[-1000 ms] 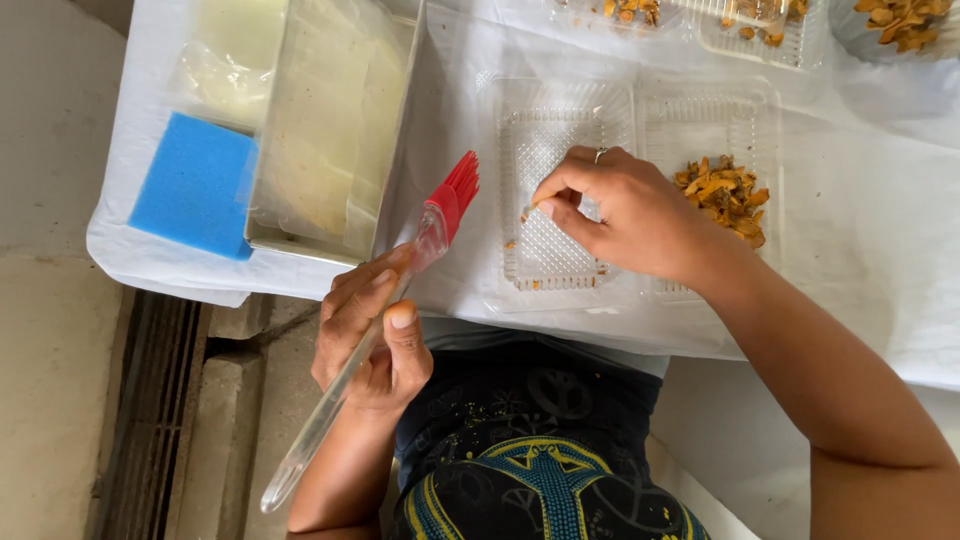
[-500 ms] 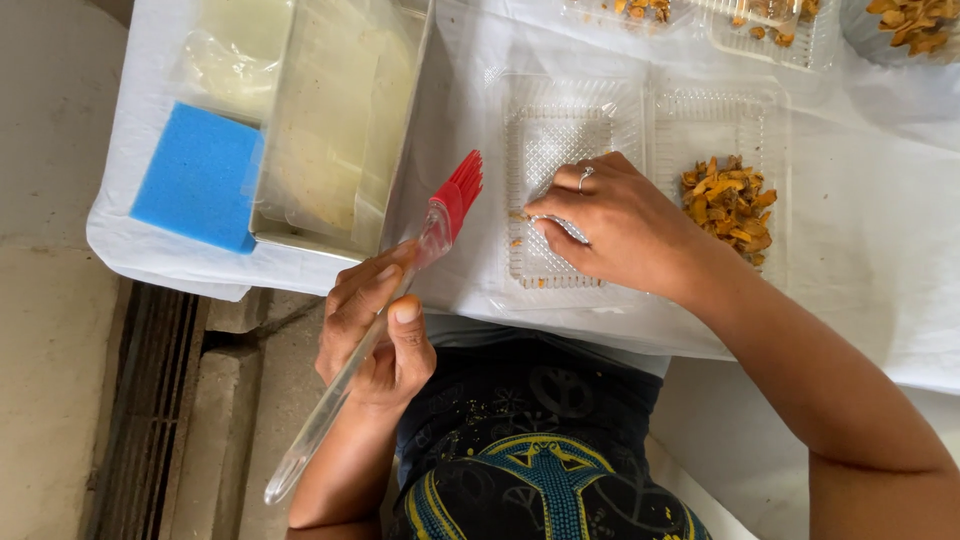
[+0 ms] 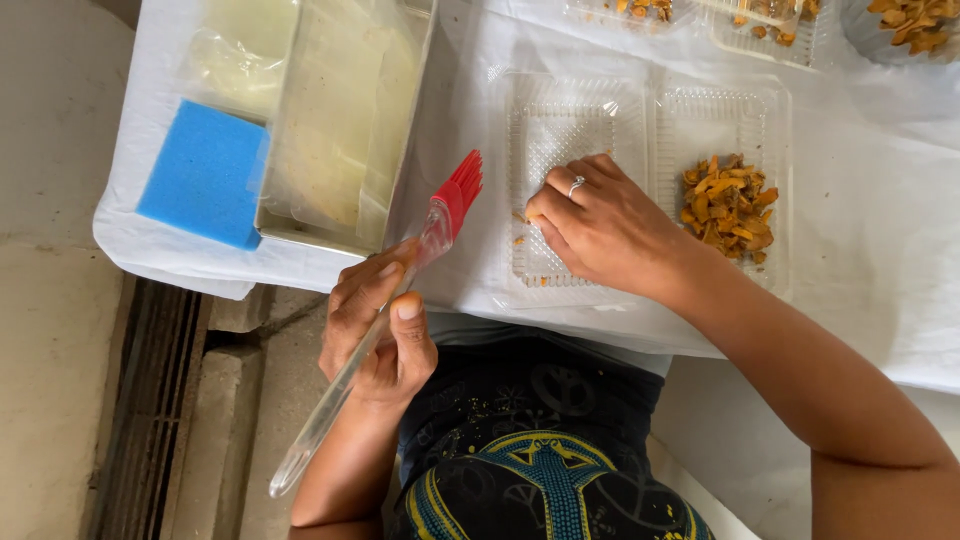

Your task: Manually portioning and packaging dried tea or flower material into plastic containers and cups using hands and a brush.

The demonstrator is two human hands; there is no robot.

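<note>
A: From the head view, what does each hand have?

B: The left hand (image 3: 375, 325) is clenched round a brush (image 3: 385, 300), gripping mid-handle; its red bristles point far, over the white table (image 3: 880, 250). The right hand (image 3: 600, 225) rests curled in the left half of a clear tray (image 3: 575, 125), fingertips pinching at small orange bits; I cannot tell if it holds one.

A: How would the brush handle?

B: Light, I'd judge, with a stiff, perhaps slippery clear handle and soft bristles. Mid-handle suits it.

A: Around them?

B: Orange pieces (image 3: 728, 205) fill the tray's right half. A metal pan (image 3: 340, 120) and blue sponge (image 3: 205, 175) sit left.
</note>
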